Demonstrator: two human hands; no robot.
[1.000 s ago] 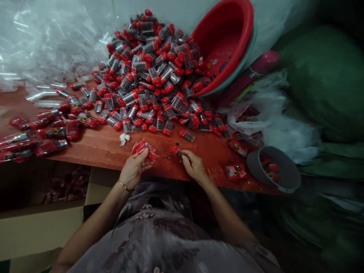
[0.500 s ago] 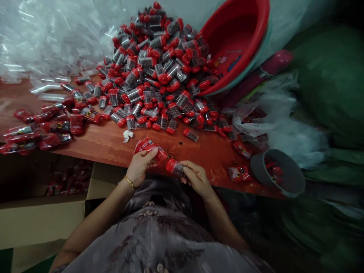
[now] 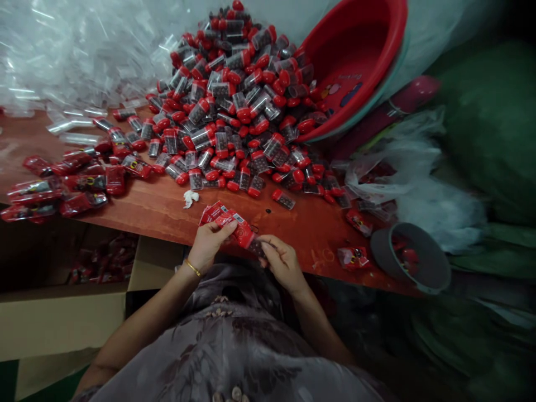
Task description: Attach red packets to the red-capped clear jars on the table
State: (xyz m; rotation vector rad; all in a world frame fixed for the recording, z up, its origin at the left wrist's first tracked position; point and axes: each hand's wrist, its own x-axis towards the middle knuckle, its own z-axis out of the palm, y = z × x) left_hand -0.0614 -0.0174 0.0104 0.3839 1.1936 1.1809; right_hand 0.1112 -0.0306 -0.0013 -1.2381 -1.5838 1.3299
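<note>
Several flat red printed packets (image 3: 213, 213) are fanned out in my left hand (image 3: 210, 241), pinched under the thumb. My right hand (image 3: 281, 261) closes its fingers around a small clear tube of dark beads (image 3: 256, 245). The foremost red packet (image 3: 242, 231) lies over the tube's capped end, so the red cap is hidden; whether the tube is inside the packet or behind it I cannot tell. Both hands are at the table's front edge, close together. Beyond them rises a large pile of red-capped tubes (image 3: 221, 111).
A red basin (image 3: 355, 50) leans tilted at the pile's right. Red wrapped packs (image 3: 84, 181) lie at the left of the wooden table (image 3: 142, 209). Below is an open cardboard box (image 3: 62, 318). A grey bucket (image 3: 427, 262) stands at the right edge; clear plastic (image 3: 84, 50) is heaped behind.
The tube and the red packets have come together: the foremost packet now covers the tube's red cap, which showed before. My right hand has moved slightly left.
</note>
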